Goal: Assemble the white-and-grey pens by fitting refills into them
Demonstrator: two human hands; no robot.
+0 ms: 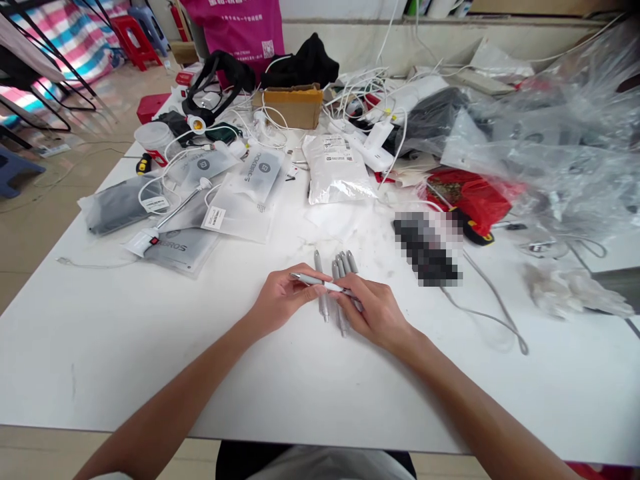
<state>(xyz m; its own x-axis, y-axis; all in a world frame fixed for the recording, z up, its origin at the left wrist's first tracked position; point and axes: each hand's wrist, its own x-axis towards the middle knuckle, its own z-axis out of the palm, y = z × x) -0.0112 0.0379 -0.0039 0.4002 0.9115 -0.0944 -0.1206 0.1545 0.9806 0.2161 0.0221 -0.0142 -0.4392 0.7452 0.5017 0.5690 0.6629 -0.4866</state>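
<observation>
A silver-and-white pen (311,279) is held level between my two hands above the white table. My left hand (281,297) pinches its left part, the grey tip pointing left. The fingers of my right hand (373,308) close round its right end, which they partly hide. Just beyond and below my hands, several grey pens (351,261) lie side by side with their tips away from me. One more grey pen (317,259) lies a little left of them, its middle hidden by my hands.
Frosted plastic packets (187,250) and a lamp holder with a bendable neck (177,213) lie at the left. A white parcel (337,170) sits behind the pens. Tangled cables and a cardboard box (300,108) are farther back. At the right are a pixelated dark object (427,250), a cable loop and plastic bags (540,147).
</observation>
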